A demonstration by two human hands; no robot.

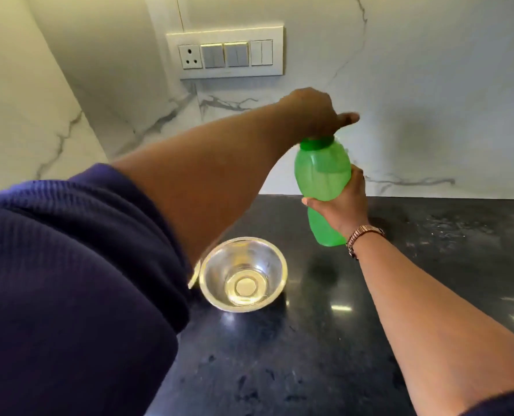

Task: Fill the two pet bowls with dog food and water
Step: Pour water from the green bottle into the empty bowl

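Observation:
A green plastic bottle (321, 172) is held upright above the black counter (309, 355). My right hand (339, 205) grips its middle from the right. My left hand (315, 114) sits on top, closed around the darker green cap (317, 143). A shiny steel bowl (243, 274) stands on the counter below and to the left of the bottle, and looks to hold clear water. The rim of a second steel bowl (194, 274) peeks out from behind my left arm; the rest of it is hidden.
A white marble-patterned wall (429, 85) rises behind the counter, with a socket and switch panel (228, 54) on it. Water drops lie on the counter at the right (447, 226). My left sleeve (69, 280) covers the counter's left part.

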